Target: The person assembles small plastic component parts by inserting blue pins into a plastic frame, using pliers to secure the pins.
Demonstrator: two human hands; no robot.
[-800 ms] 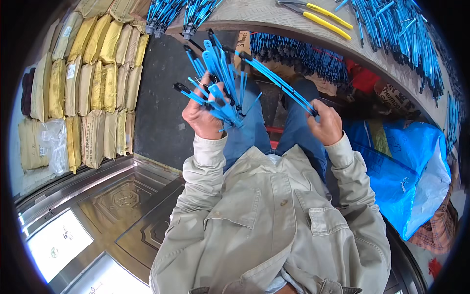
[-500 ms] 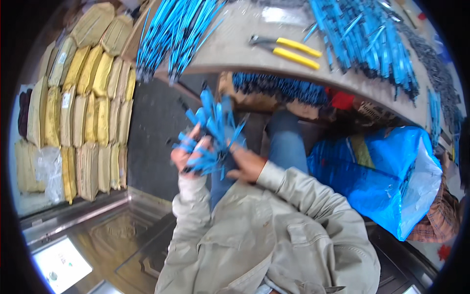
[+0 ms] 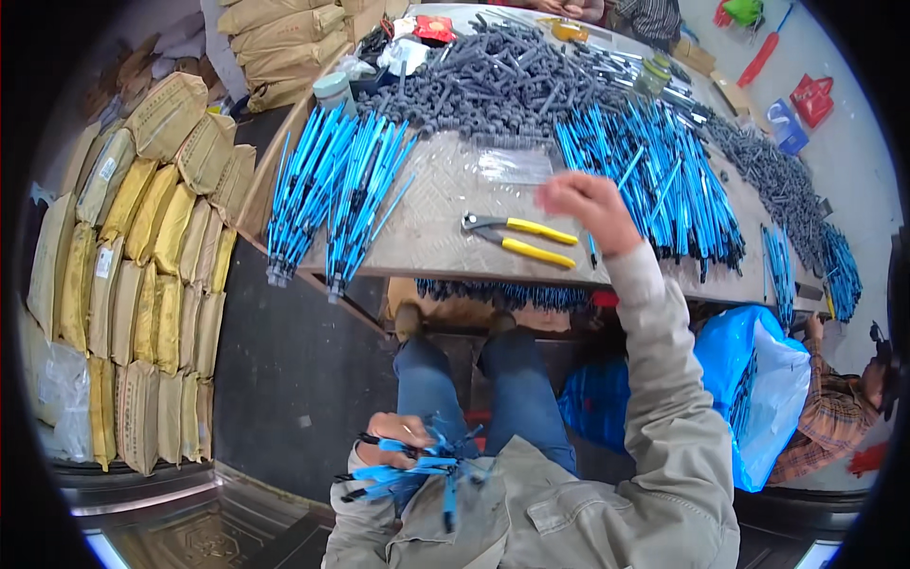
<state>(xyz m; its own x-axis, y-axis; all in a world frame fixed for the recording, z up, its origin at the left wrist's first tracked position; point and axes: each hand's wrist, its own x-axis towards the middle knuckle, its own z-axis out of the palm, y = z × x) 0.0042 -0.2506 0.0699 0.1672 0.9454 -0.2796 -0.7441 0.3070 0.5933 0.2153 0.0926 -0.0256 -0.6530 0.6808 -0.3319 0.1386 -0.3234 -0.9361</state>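
Note:
Low over my lap, my left hand (image 3: 398, 436) is closed around a loose bunch of thin blue strips with black ends (image 3: 445, 465), which fan out to the right. My right hand (image 3: 597, 213) is raised above the table's front part, its fingers curled and blurred, so whether anything is in them cannot be made out. Just left of and below it lie yellow-handled pliers (image 3: 531, 242) with dark jaws. A clear plastic packet (image 3: 512, 166) is just beyond its fingertips. Right beside the hand spreads a large heap of blue strips (image 3: 673, 190).
Two bundles of blue strips (image 3: 365, 190) overhang the table's (image 3: 427, 237) left front edge. Dark grey plastic parts (image 3: 502, 81) pile up behind. Stacked packages (image 3: 142, 275) stand left; a blue plastic bag (image 3: 739, 389) is at right, near another person in a checked sleeve (image 3: 815, 427).
My right hand has left the bunch and risen over the table to the right. My left hand, still holding the strips, is lower in view. The view has tilted up toward the table.

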